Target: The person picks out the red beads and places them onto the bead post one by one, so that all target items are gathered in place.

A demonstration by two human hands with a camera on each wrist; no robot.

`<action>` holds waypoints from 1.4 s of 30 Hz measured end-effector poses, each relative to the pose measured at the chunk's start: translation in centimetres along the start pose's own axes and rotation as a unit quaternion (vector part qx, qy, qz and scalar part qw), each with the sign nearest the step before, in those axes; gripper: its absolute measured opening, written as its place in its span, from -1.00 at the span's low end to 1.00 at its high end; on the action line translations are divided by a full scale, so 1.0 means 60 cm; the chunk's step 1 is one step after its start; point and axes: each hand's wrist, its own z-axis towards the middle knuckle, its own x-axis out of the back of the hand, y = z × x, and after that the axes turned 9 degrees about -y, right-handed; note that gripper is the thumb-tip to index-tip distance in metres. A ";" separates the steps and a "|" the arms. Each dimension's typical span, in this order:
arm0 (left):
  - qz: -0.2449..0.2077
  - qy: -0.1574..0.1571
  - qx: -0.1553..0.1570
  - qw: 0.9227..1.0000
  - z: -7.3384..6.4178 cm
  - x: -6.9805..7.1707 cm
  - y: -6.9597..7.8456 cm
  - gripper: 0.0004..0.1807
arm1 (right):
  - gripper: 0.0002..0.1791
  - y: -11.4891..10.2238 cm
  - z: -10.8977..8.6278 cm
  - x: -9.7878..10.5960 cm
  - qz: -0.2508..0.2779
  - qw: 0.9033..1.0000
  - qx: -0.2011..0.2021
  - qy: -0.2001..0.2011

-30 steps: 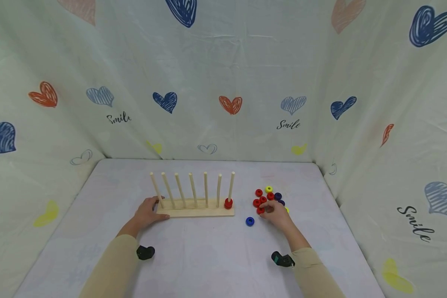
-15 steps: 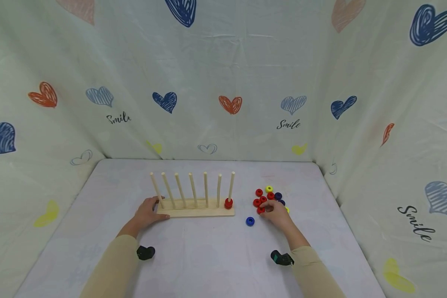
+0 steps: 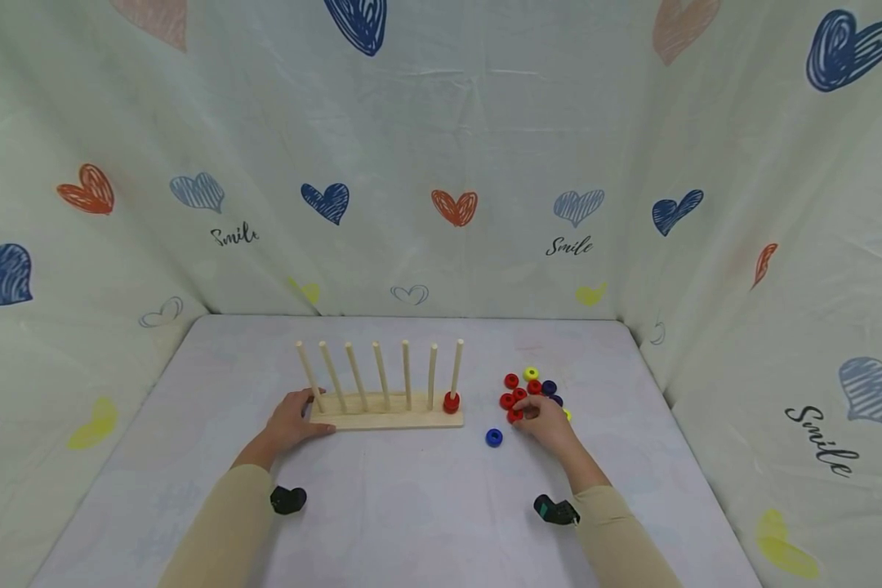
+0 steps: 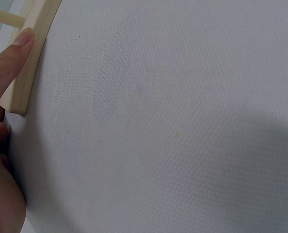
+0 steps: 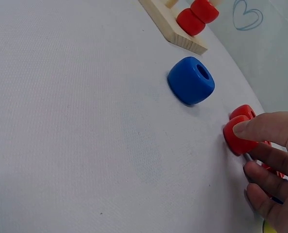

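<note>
A wooden peg rack [image 3: 389, 421] with several upright pegs stands left of centre on the table in the head view. My left hand [image 3: 288, 421] grips its left end, the thumb along the front edge of the base [image 4: 33, 63]. Two red beads [image 5: 197, 18] are stacked on the rightmost peg. To the right of the rack, my right hand [image 3: 548, 423] pinches a red bead [image 5: 237, 136] at the near side of a bead cluster; the thumb lies on the bead's near face. A blue bead [image 5: 190, 80] sits by itself between that hand and the rack.
Several red beads [image 3: 510, 380], yellow beads [image 3: 531, 372] and dark blue beads [image 3: 549, 386] lie grouped beyond my right hand, which partly covers them. The white table [image 3: 404, 506] meets a heart-printed curtain [image 3: 389, 253] at its back and sides. A black wrist device [image 3: 288, 500] sits at each sleeve.
</note>
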 end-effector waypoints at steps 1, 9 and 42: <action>-0.002 0.000 0.001 1.000 0.000 -0.001 0.000 -0.14 | -0.76 0.001 0.000 0.000 0.000 1.000 -0.001 0.000; 0.001 0.002 -0.001 1.000 0.001 -0.001 -0.001 -0.13 | -0.76 0.005 0.001 0.000 0.006 1.000 0.005 -0.004; 0.006 0.003 -0.005 1.000 -0.004 -0.001 0.003 -0.13 | -0.76 -0.064 -0.029 0.034 -0.020 0.999 0.018 -0.038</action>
